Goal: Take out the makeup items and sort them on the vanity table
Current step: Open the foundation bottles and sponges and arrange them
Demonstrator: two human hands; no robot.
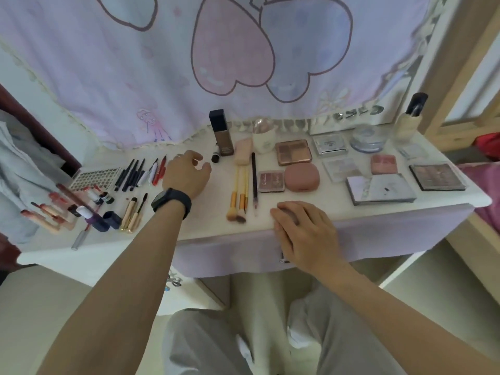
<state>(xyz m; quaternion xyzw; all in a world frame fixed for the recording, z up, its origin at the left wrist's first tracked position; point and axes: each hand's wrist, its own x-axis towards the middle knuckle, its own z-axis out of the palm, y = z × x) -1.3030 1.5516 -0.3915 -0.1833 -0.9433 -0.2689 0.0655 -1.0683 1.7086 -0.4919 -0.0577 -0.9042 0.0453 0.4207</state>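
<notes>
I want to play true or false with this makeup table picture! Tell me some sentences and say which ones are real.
1. A black watch sits at the wrist of the left hand. True.
2. The gold-handled brushes stand in a cup. False: they lie flat on the vanity table.
3. The round pink compact is right next to a small reddish palette. True.
4. The right hand holds the long dark pencil. False: it rests at the table's front edge, apart from the pencil.
</notes>
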